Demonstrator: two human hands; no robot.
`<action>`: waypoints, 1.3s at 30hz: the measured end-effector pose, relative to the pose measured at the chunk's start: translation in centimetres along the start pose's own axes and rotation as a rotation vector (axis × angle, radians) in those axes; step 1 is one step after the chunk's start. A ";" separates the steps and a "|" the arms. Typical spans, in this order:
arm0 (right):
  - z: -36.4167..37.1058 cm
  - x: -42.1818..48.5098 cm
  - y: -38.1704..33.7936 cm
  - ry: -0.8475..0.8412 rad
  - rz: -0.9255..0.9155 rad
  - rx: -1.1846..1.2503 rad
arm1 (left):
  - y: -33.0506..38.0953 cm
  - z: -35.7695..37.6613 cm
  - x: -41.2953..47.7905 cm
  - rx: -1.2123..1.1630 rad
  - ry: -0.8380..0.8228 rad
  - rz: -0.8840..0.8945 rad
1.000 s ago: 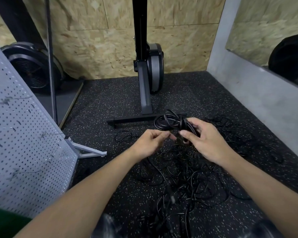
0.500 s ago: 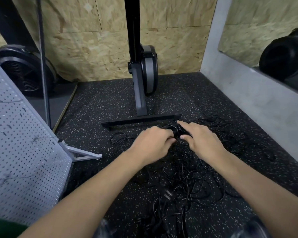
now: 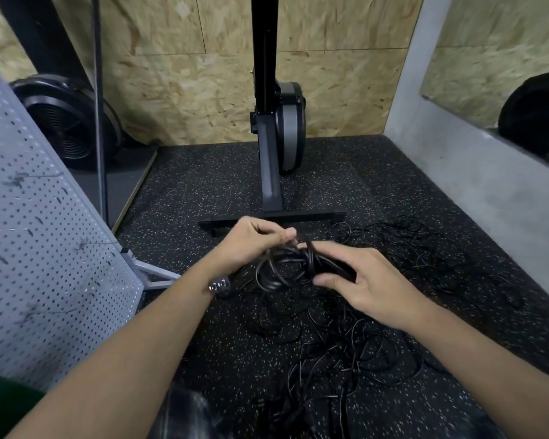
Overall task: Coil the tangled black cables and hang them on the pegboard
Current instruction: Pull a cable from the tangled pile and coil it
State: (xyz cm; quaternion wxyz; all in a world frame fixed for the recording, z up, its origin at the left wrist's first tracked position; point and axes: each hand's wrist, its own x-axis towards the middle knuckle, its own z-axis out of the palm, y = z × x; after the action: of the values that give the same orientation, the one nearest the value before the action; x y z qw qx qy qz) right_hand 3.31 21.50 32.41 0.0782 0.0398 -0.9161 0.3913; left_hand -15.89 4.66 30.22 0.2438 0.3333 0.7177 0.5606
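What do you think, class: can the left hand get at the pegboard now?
Probably yes. The left hand has only floor between it and the pegboard on its left. But it pinches the coil, which the right hand grips, so the coil comes too.

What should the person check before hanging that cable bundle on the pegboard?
1. Right hand grips the coil: ok.
2. Left hand pinches a strand at the coil's top: ok.
3. Coil tied off so it won't unwind: cannot tell.
4. Plug tucked in: not ok, it dangles under the left wrist.
5. Coil separate from the pile: cannot tell.
6. Pegboard has bare hooks: ok.
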 end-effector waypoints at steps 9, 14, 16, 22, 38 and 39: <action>0.3 1.2 2.1 0.345 0.173 -0.056 | -1.0 5.1 -0.7 0.107 -0.159 -0.126; -0.5 2.0 4.6 0.395 0.223 -0.259 | 0.8 7.1 -1.3 0.446 -0.224 -0.038; -0.1 1.9 5.0 0.348 0.204 -0.392 | 1.6 7.0 -1.8 0.538 -0.221 -0.010; 0.5 2.1 4.2 0.200 0.279 -0.691 | 2.7 6.0 -2.6 0.604 -0.386 -0.015; -0.7 0.9 4.5 -0.190 0.075 -0.329 | 3.1 1.8 -1.4 1.126 -0.004 0.696; -0.9 0.8 4.0 -0.186 0.060 -0.236 | 3.1 1.5 -1.3 1.066 0.034 0.652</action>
State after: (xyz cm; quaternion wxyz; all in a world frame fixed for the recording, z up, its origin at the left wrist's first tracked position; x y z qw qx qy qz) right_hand 2.13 24.95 30.34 -0.0147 0.0390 -0.9597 0.2779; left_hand -13.31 5.15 32.75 -0.1511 0.6022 0.7639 0.1763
